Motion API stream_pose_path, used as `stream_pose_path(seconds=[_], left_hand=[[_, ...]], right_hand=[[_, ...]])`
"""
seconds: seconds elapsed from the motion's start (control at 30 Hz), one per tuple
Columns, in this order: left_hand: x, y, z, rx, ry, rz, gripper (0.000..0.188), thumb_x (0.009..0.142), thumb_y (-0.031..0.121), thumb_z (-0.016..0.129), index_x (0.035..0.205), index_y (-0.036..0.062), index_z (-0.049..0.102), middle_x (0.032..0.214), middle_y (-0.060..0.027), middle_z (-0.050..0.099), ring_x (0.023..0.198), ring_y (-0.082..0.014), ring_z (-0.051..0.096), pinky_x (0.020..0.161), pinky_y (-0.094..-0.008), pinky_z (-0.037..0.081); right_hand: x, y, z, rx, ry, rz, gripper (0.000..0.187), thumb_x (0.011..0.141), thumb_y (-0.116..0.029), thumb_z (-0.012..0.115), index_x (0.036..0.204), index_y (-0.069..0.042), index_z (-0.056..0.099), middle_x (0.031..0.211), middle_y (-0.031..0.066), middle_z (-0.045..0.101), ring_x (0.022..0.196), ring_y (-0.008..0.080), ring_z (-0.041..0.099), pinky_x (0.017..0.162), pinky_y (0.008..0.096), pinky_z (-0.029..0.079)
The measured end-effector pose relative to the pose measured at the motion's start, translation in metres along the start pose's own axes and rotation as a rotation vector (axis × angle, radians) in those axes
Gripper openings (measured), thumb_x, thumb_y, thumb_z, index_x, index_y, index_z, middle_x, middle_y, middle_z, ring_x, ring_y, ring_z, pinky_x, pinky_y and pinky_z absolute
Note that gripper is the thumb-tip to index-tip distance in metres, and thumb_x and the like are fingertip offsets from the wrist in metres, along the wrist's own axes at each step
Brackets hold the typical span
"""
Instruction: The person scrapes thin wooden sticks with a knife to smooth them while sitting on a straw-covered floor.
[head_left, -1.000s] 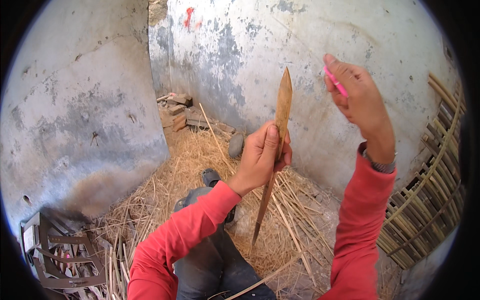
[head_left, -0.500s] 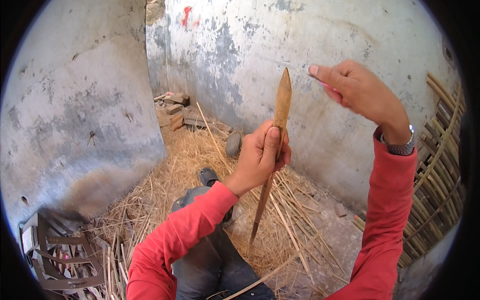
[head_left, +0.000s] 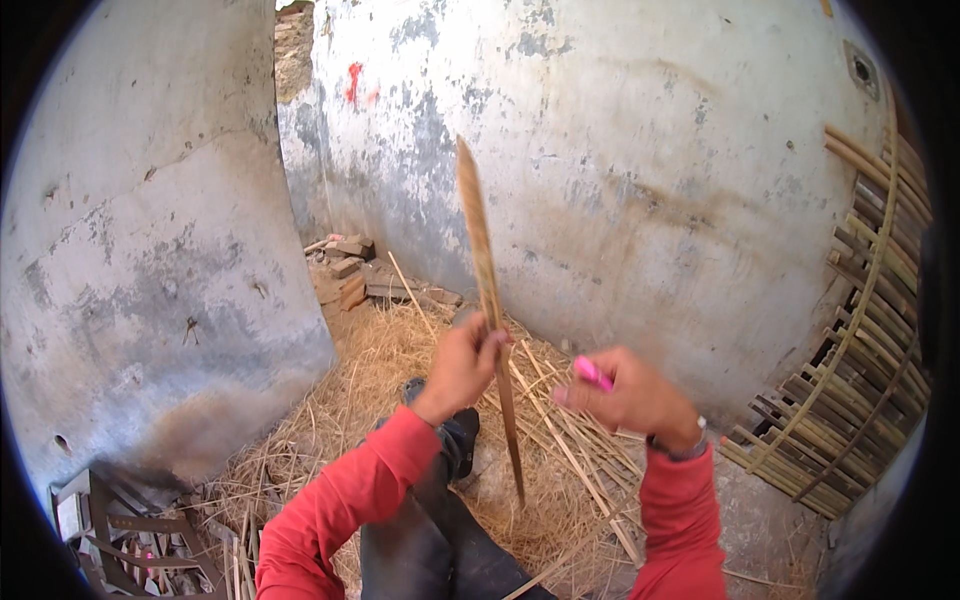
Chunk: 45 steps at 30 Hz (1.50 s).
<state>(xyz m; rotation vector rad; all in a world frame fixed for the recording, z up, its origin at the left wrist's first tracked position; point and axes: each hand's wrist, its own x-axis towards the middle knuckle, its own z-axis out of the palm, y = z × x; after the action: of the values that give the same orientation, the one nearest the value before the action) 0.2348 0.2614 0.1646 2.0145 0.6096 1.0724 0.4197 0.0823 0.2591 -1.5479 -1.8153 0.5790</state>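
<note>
My left hand (head_left: 464, 366), in front of me near the middle, is wrapped round a long flat strip of wood or bamboo (head_left: 481, 235). The strip stands nearly upright, its upper end cut to a point and its narrow lower end hanging over the straw. Off to the right and apart from the strip is my right hand (head_left: 632, 398), closed on a small bright pink object (head_left: 594, 373). Fingers cover most of that object and motion blurs it, so its kind does not show.
Straw and shavings (head_left: 350, 370) litter the floor, with thin split sticks (head_left: 575, 440) among them. Worn plaster walls (head_left: 600, 200) close in ahead and left. Bricks (head_left: 348, 268) lie in the corner. A slatted bamboo rack (head_left: 850, 370) leans at right; a broken frame (head_left: 150, 523) sits lower left.
My right hand has come down and leftward from its raised place. My left hand has dropped lower with the strip, whose pointed end now leans left. The view has shifted slightly.
</note>
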Motion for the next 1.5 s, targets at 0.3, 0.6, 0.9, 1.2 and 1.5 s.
stream_pose_path(seconds=[0.3,0.6,0.9,1.2,1.5], left_hand=[[0.005,0.062,0.006,-0.699,0.272,-0.047,0.026,0.110,0.023,0.054,0.123,0.0010,0.052,0.119,-0.0187,0.071,0.101,-0.0227,0.073,0.081,-0.0340,0.065],[-0.033,0.057,0.047,-1.035,0.246,-0.115,0.029,0.110,0.026,0.052,0.123,0.0003,0.051,0.127,-0.0231,0.067,0.109,-0.0300,0.072,0.091,-0.0359,0.064],[-0.081,0.067,0.093,-1.219,0.112,-0.251,0.030,0.112,0.025,0.048,0.127,0.0001,0.048,0.131,-0.0238,0.065,0.113,-0.0339,0.071,0.094,-0.0368,0.063],[-0.125,0.041,0.112,-1.111,-0.265,-0.439,0.036,0.111,0.026,0.049,0.133,-0.0024,0.053,0.131,-0.0214,0.066,0.118,-0.0267,0.068,0.094,-0.0369,0.060],[-0.322,0.002,0.074,0.199,-0.496,0.227,0.055,0.094,0.018,0.066,0.142,-0.0037,0.049,0.124,-0.0230,0.064,0.114,-0.0371,0.065,0.097,-0.0415,0.054]], right_hand=[[-0.020,0.045,0.109,1.042,0.847,-0.068,0.025,0.103,-0.020,0.066,0.087,-0.002,0.059,0.124,0.0254,0.067,0.100,0.0270,0.073,0.087,0.0394,0.061],[-0.057,0.084,0.045,0.446,1.395,-0.100,0.023,0.100,-0.003,0.065,0.082,-0.007,0.051,0.113,0.0181,0.069,0.097,0.0202,0.066,0.086,0.0380,0.059],[-0.095,0.072,0.133,0.651,1.110,0.151,0.029,0.099,-0.004,0.065,0.080,-0.009,0.044,0.104,0.0170,0.070,0.084,0.0199,0.075,0.045,0.0228,0.051],[-0.111,0.119,0.093,0.543,1.438,-0.046,0.011,0.100,-0.010,0.067,0.094,-0.004,0.061,0.114,0.0165,0.074,0.077,0.0124,0.070,0.058,0.0207,0.049],[-0.235,0.221,-0.010,0.534,1.728,0.129,0.015,0.099,-0.009,0.071,0.106,0.004,0.068,0.099,0.0125,0.073,0.078,0.0125,0.068,0.067,0.0202,0.054]])
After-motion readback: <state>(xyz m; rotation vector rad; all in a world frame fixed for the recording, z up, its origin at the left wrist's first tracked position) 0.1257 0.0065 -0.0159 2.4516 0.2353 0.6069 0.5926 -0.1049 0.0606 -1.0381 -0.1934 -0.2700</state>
